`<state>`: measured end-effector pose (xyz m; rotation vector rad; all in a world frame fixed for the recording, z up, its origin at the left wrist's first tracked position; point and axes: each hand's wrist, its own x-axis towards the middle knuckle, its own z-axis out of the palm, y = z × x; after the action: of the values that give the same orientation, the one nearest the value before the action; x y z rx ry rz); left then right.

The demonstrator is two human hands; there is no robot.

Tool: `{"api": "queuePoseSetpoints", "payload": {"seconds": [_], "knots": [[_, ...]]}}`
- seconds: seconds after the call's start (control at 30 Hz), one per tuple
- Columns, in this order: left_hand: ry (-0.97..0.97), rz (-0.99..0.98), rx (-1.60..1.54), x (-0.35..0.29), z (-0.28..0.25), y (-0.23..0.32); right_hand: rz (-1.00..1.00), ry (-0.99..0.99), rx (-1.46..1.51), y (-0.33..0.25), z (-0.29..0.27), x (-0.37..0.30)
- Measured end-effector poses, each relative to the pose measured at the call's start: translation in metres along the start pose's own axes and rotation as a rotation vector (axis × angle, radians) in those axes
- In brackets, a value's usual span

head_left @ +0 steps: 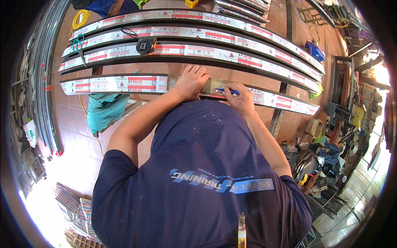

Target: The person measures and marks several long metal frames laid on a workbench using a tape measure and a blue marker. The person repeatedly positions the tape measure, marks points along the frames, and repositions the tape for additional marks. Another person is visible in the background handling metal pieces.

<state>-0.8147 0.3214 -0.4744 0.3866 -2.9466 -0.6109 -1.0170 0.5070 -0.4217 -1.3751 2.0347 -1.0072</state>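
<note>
A long metal profile with white-and-red film lies crosswise close to my body. Its middle stretch shows no film. There my left hand is closed over the profile, fingers bent across its far side; the fingertips are hidden. A blue pen is pinched in my right hand, its tip pointing left, low over the bare stretch. Whether the tip touches is too small to tell. Beyond lie several similar profiles side by side. On them rest a black tape measure and green-handled scissors.
A teal cloth hangs below the near profile's left part. Long bars run along the far left side. Clutter and tools are piled at right. A yellow coiled cord and a small yellow box are at the back.
</note>
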Motion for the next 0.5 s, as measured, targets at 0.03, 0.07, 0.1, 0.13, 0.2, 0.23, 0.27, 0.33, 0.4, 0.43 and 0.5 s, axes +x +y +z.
{"api": "queuePoseSetpoints", "payload": {"seconds": [0.03, 0.07, 0.1, 0.13, 0.2, 0.23, 0.27, 0.33, 0.4, 0.43, 0.5], "knots": [[-0.013, -0.005, -0.006, 0.0, 0.0, 0.0, 0.003, 0.01, -0.003, 0.0, 0.0, -0.001], [-0.001, 0.002, -0.003, 0.0, -0.001, 0.0, 0.002, 0.029, -0.006, 0.001, 0.0, -0.001], [0.007, 0.005, -0.008, -0.001, -0.001, 0.0, 0.001, 0.048, -0.011, 0.001, 0.0, -0.002], [0.012, 0.004, -0.021, -0.001, -0.001, 0.0, 0.007, 0.038, -0.027, 0.001, -0.001, -0.003], [0.013, 0.002, -0.003, 0.0, -0.001, 0.0, 0.013, 0.022, -0.061, 0.001, -0.004, -0.003], [0.01, -0.003, 0.001, -0.001, -0.001, 0.001, -0.011, 0.001, -0.078, 0.001, -0.006, -0.003], [0.003, -0.003, 0.002, 0.0, -0.001, 0.001, -0.041, -0.017, -0.097, 0.0, -0.007, -0.002], [-0.012, -0.008, 0.0, 0.0, -0.002, 0.001, -0.082, -0.029, -0.124, -0.002, -0.007, 0.002], [-0.01, 0.0, 0.009, 0.0, -0.002, 0.0, -0.101, -0.017, -0.14, -0.007, -0.006, 0.007], [-0.015, -0.003, 0.001, 0.0, -0.002, 0.0, 0.009, -0.051, -0.125, -0.01, -0.008, 0.01], [-0.007, 0.002, 0.013, 0.0, -0.002, 0.001, 0.227, -0.122, -0.091, -0.015, -0.011, 0.014]]}}
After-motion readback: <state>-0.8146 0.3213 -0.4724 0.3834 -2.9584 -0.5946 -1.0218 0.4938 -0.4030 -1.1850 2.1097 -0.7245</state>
